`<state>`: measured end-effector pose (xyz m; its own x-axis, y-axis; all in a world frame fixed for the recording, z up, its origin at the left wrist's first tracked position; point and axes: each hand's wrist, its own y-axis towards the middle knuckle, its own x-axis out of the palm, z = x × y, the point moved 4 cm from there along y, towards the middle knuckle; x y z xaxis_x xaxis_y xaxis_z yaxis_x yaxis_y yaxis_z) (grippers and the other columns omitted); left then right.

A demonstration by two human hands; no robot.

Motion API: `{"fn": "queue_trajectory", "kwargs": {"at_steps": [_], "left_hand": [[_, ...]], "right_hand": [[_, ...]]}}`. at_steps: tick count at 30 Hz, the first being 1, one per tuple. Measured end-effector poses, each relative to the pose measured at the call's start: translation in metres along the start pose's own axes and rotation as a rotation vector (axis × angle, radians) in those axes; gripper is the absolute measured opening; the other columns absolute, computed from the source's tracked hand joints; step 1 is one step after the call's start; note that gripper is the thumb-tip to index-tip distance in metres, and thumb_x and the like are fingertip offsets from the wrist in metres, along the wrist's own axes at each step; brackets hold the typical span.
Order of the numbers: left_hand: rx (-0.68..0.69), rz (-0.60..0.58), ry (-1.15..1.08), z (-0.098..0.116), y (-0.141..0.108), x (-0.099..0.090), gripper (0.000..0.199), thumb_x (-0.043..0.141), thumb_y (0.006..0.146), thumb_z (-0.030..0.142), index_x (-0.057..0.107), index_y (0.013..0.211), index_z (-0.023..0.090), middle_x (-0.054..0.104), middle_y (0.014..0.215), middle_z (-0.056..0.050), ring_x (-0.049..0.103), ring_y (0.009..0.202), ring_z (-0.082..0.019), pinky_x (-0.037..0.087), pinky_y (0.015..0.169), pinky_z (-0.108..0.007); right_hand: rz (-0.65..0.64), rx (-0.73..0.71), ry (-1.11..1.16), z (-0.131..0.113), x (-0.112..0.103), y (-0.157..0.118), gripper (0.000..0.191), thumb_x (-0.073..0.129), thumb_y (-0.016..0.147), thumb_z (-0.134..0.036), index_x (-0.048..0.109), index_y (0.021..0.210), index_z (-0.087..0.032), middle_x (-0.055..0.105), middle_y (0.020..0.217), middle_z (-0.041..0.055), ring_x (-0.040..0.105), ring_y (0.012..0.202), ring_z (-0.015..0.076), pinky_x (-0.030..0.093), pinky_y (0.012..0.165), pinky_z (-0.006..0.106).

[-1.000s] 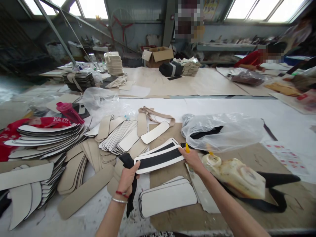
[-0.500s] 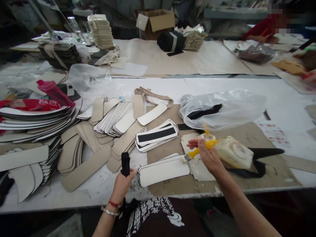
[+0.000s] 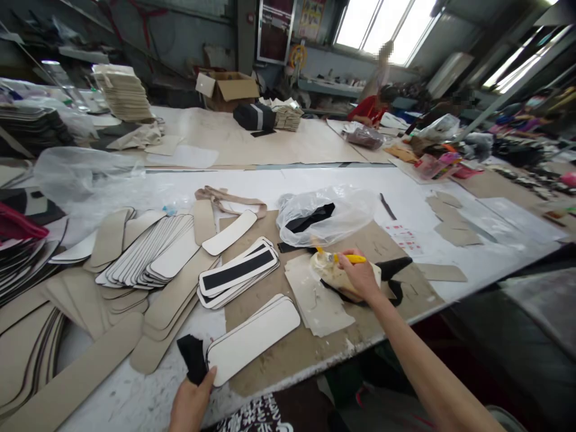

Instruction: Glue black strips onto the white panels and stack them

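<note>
My left hand (image 3: 192,399) is closed on a black strip (image 3: 192,358), its thumb at the lower left end of a stack of white rounded panels (image 3: 256,339). My right hand (image 3: 360,275) grips a brush with a yellow handle (image 3: 351,258), its head at the opening of a cream glue container (image 3: 320,264). Pale sheets (image 3: 317,300) lie under and beside the container. Behind the white stack are more white panels, the top one bearing a black strip (image 3: 238,270).
Fanned beige and white panels (image 3: 173,246) cover the left side. A clear plastic bag (image 3: 351,216) with black material lies behind the container. An open carton (image 3: 231,90) stands at the back. A person in red (image 3: 369,110) is across the table.
The view has swung right and up. My right hand has moved the brush from the white stack to the container. My left hand still holds the black strip.
</note>
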<state>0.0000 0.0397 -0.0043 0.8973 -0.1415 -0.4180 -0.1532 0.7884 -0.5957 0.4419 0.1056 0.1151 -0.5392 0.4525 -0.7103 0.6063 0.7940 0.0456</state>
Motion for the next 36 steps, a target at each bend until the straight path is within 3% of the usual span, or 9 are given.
{"fn": "queue_trajectory", "kwargs": {"at_steps": [5, 10, 17, 22, 27, 32, 36], "left_hand": [[-0.008, 0.095, 0.052, -0.002, -0.008, 0.003, 0.037, 0.052, 0.059, 0.051, 0.06, 0.067, 0.015, 0.051, 0.042, -0.001, 0.054, 0.052, -0.024, 0.04, 0.05, -0.032], [-0.02, 0.203, 0.053, 0.003, -0.017, 0.002, 0.039, 0.053, 0.06, 0.048, 0.061, 0.081, 0.016, 0.06, 0.057, -0.003, 0.058, 0.062, -0.024, 0.043, 0.057, -0.031], [-0.042, 0.236, 0.02, 0.004, -0.02, -0.002, 0.035, 0.056, 0.057, 0.048, 0.062, 0.072, 0.016, 0.056, 0.049, -0.002, 0.058, 0.062, -0.025, 0.041, 0.053, -0.031], [-0.061, 0.216, -0.076, -0.002, -0.016, 0.002, 0.035, 0.057, 0.055, 0.049, 0.059, 0.063, 0.015, 0.049, 0.042, 0.0, 0.05, 0.047, -0.02, 0.037, 0.046, -0.03], [-0.053, 0.133, -0.093, -0.004, -0.012, 0.004, 0.04, 0.055, 0.056, 0.056, 0.053, 0.053, 0.016, 0.047, 0.04, 0.0, 0.046, 0.042, -0.016, 0.035, 0.043, -0.029], [-0.031, 0.071, -0.14, -0.009, -0.002, 0.003, 0.038, 0.056, 0.058, 0.052, 0.055, 0.061, 0.014, 0.049, 0.044, 0.0, 0.047, 0.044, -0.015, 0.036, 0.043, -0.026], [-0.01, 0.028, -0.194, -0.014, 0.005, 0.003, 0.031, 0.055, 0.062, 0.045, 0.051, 0.065, 0.014, 0.043, 0.041, 0.005, 0.038, 0.039, -0.009, 0.03, 0.039, -0.022]], "right_hand": [[-0.109, -0.088, -0.131, 0.006, 0.027, 0.021, 0.027, 0.046, 0.073, -0.042, 0.057, 0.079, -0.017, 0.06, 0.063, 0.0016, 0.055, 0.059, 0.0161, 0.038, 0.059, 0.026], [-0.203, -0.209, -0.267, 0.005, 0.046, 0.036, 0.021, 0.047, 0.073, -0.035, 0.058, 0.069, -0.017, 0.061, 0.067, 0.0044, 0.054, 0.062, 0.0166, 0.036, 0.061, 0.026], [-0.176, -0.251, -0.284, -0.004, 0.034, 0.032, 0.029, 0.043, 0.076, -0.042, 0.06, 0.078, -0.019, 0.061, 0.068, 0.0038, 0.054, 0.063, 0.018, 0.036, 0.062, 0.027], [-0.126, -0.336, -0.241, -0.008, 0.024, 0.013, 0.027, 0.041, 0.077, -0.041, 0.057, 0.076, -0.019, 0.062, 0.073, 0.005, 0.054, 0.068, 0.0183, 0.037, 0.065, 0.027], [0.093, -0.173, -0.149, -0.005, 0.014, 0.004, 0.031, 0.042, 0.076, -0.044, 0.059, 0.075, -0.018, 0.062, 0.065, 0.0056, 0.056, 0.064, 0.0194, 0.038, 0.062, 0.028], [0.197, 0.06, 0.018, 0.013, 0.02, -0.006, 0.029, 0.047, 0.073, -0.041, 0.059, 0.077, -0.015, 0.06, 0.052, 0.003, 0.058, 0.056, 0.0187, 0.042, 0.06, 0.029], [0.248, 0.194, 0.221, 0.032, 0.016, -0.028, 0.024, 0.055, 0.069, -0.038, 0.058, 0.078, -0.015, 0.061, 0.053, 0.0031, 0.06, 0.053, 0.0177, 0.046, 0.056, 0.029]]}}
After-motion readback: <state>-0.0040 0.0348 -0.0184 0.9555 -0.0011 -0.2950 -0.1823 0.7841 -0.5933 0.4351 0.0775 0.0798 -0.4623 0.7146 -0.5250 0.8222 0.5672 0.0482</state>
